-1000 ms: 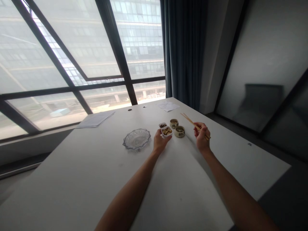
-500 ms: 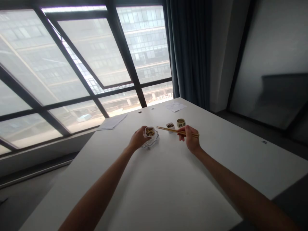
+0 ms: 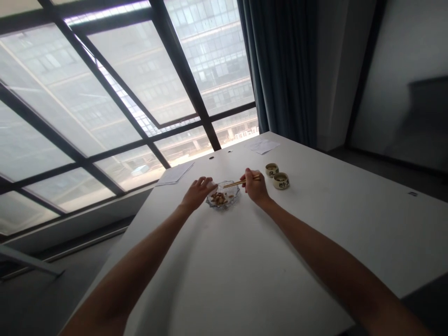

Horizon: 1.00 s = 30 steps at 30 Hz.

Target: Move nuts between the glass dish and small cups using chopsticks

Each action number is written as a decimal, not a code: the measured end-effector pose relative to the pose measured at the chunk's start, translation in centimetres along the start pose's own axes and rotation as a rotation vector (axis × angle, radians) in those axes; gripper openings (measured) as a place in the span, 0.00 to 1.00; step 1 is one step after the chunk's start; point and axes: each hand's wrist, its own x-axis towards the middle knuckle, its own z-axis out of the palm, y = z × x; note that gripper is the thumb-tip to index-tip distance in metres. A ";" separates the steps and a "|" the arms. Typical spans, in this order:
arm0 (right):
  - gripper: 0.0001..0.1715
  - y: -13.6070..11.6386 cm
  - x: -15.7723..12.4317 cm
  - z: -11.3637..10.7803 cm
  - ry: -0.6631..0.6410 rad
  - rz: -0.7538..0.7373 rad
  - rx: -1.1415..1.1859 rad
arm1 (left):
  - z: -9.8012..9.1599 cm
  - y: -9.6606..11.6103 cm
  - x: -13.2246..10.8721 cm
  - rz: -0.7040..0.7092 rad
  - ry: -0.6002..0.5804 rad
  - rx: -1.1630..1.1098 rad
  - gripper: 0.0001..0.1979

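Note:
My left hand (image 3: 198,192) is wrapped around a small whitish cup (image 3: 213,190), mostly hidden by the fingers and tipped over a clear glass dish (image 3: 231,201) with a wavy rim. A small pile of brown nut-like pieces (image 3: 219,199) lies in the dish. My right hand (image 3: 256,185) grips a pair of wooden chopsticks (image 3: 235,184), their tips pointing left above the dish near the cup's mouth. Right of this hand stand two small cream cups with dark characters, a nearer one (image 3: 281,181) and a farther one (image 3: 271,170).
The white table (image 3: 224,270) carries a stack of papers (image 3: 175,173) at its far left edge and loose sheets (image 3: 263,146) at the far end. Behind it are a large window (image 3: 140,79) and a dark blue curtain (image 3: 280,70).
My left hand has tipped the cup, and the pieces seen inside it before now lie in the glass dish. My right hand has brought the chopsticks leftward over the dish. The view has shifted.

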 end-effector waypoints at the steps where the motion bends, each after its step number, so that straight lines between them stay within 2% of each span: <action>1: 0.32 -0.2 0.5 -0.6 0.030 0.005 -0.007 | 0.0 0.1 0.2 0.006 0.001 -0.019 0.25; 5: 0.31 -2.1 2.8 -3.0 0.131 0.019 -0.002 | -0.6 0.4 0.9 -0.023 0.041 -0.107 0.22; 8: 0.32 -4.2 4.5 -4.7 0.191 0.015 0.027 | -0.6 1.0 1.6 -0.134 0.130 -0.177 0.20; 10: 0.32 -5.8 5.5 -6.1 0.237 -0.008 0.069 | 0.2 2.2 2.3 -0.237 0.191 -0.239 0.24; 13: 0.32 -8.2 6.5 -8.4 0.314 -0.069 0.156 | 3.0 5.5 3.6 -0.325 0.165 -0.386 0.31; 14: 0.31 -8.9 6.7 -9.0 0.339 -0.086 0.179 | 4.3 7.0 4.1 -0.328 0.125 -0.446 0.29; 16: 0.30 -10.1 6.9 -10.0 0.375 -0.104 0.206 | 7.1 10.2 5.0 -0.321 0.036 -0.569 0.19; 19: 0.31 -11.3 6.7 -10.4 0.389 -0.110 0.228 | 10.8 14.3 6.5 -0.325 -0.025 -0.717 0.17; 21: 0.31 -11.7 6.5 -10.3 0.373 -0.114 0.228 | 12.4 15.8 7.4 -0.347 -0.019 -0.784 0.17; 24: 0.31 -12.0 6.1 -10.3 0.341 -0.156 0.214 | 13.1 15.9 8.6 -0.383 0.007 -0.846 0.18; 27: 0.31 -12.1 6.0 -10.6 0.313 -0.201 0.196 | 12.2 14.0 10.1 -0.439 0.040 -0.846 0.17; 30: 0.31 -12.2 6.0 -10.9 0.306 -0.210 0.201 | 11.1 11.6 12.5 -0.503 0.122 -0.809 0.18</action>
